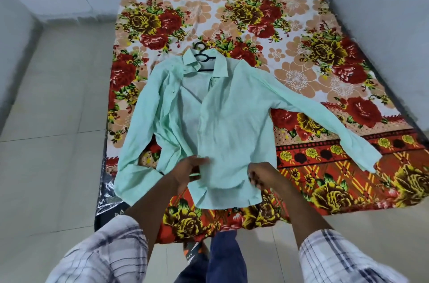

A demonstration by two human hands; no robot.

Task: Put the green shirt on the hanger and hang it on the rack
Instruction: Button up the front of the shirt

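A pale green long-sleeved shirt [232,120] lies spread face up on the bed, collar away from me, front partly open. A black hanger [201,55] sits inside the collar, its hook poking out above. My left hand [188,172] pinches the shirt's left front edge near the hem. My right hand [261,175] grips the fabric at the lower right side. The right sleeve stretches out toward the bed's right edge; the left sleeve is folded down along the body.
The bed carries a red and orange floral sheet [255,16]. Pale tiled floor [46,120] lies to the left, white walls on both sides. A dark plastic-wrapped mattress edge [104,194] shows at the bed's near left corner. No rack is in view.
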